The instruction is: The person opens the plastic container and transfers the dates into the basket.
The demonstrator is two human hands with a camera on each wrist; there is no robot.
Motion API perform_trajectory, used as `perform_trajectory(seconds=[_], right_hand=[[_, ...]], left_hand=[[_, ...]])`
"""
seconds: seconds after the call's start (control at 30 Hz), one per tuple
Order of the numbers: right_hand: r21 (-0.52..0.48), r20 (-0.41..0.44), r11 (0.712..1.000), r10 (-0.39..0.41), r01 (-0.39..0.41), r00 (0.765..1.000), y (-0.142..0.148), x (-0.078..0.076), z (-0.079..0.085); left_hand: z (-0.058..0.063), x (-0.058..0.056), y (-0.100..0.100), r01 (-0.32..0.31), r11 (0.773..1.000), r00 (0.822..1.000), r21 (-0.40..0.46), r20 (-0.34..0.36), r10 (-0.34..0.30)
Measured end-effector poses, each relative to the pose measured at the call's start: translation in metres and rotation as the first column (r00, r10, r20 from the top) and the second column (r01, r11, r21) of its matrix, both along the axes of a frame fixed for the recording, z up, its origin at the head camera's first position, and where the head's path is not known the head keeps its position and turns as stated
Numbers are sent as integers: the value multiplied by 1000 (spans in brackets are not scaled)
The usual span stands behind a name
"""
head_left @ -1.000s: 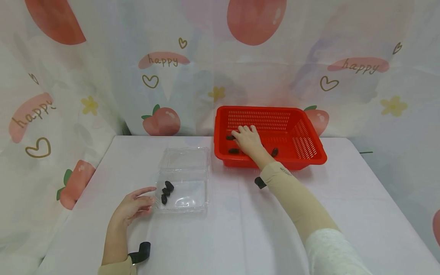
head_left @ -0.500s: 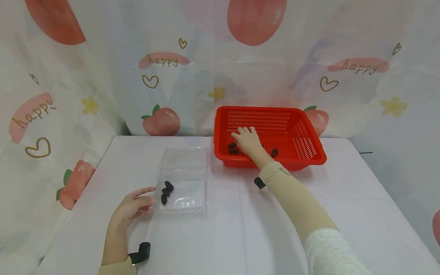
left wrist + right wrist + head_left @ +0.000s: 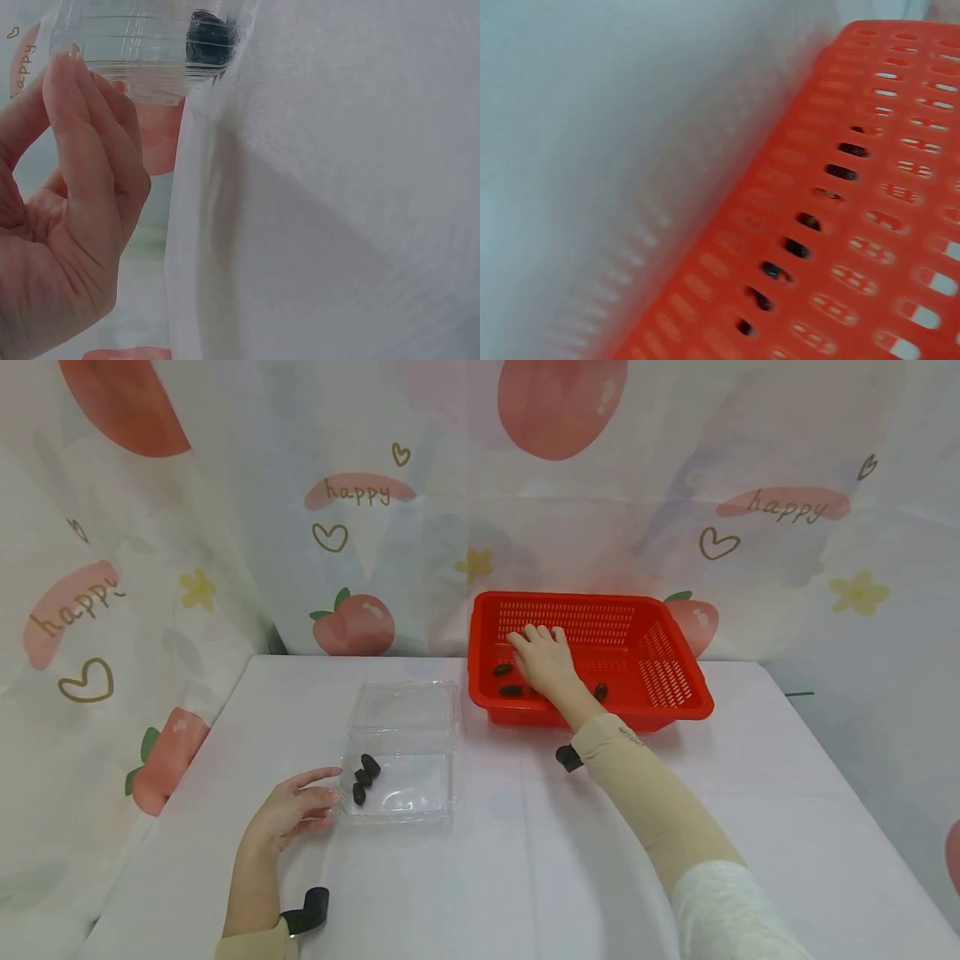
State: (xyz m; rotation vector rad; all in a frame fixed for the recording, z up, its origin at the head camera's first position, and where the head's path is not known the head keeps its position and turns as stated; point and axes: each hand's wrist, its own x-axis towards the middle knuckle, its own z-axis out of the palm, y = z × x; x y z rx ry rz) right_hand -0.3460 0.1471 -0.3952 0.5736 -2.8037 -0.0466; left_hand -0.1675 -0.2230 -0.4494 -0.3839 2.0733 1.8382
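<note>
My left hand [image 3: 300, 810] is at the left side of a clear plastic clamshell box [image 3: 412, 785], its lid folded back. In the left wrist view, the fingers and thumb pinch the edge of this box [image 3: 135, 45]. Three dark oval pieces [image 3: 370, 766], like dates, lie along the left of the box's base. Over the left half of a red slotted basket [image 3: 678, 703] is my right hand [image 3: 546, 664], fingers bent downward. I cannot tell whether it holds a piece. More dark ovals [image 3: 512, 691] lie in the basket, one [image 3: 503, 669] just below the fingers, another [image 3: 601, 692] right of the wrist.
A white-covered table [image 3: 480, 877] bears box and basket. Behind it hangs a patterned cloth [image 3: 420, 552], which also covers the left side. In the right wrist view, dark pieces show through the slots of the basket wall [image 3: 810, 150].
My right hand dips slightly toward the near side, then rises a little within the basket. The dark oval near its fingers has shifted slightly. My left hand and the box stay put.
</note>
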Motion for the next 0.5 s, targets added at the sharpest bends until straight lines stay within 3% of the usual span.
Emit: perform_trajectory(seconds=[0.13, 0.27, 0.5], right_hand=[[-75, -89, 996, 48, -55, 995, -5, 6, 9], [-133, -198, 982, 107, -135, 974, -17, 16, 17], [-131, -293, 959, 206, -253, 934, -53, 42, 22]], left_hand=[[-1, 0, 0, 0, 1000, 1000, -7, -5, 0], [-1, -1, -1, 0, 1000, 1000, -8, -9, -1], [-1, -1, 1, -7, 1000, 1000, -7, -5, 7]])
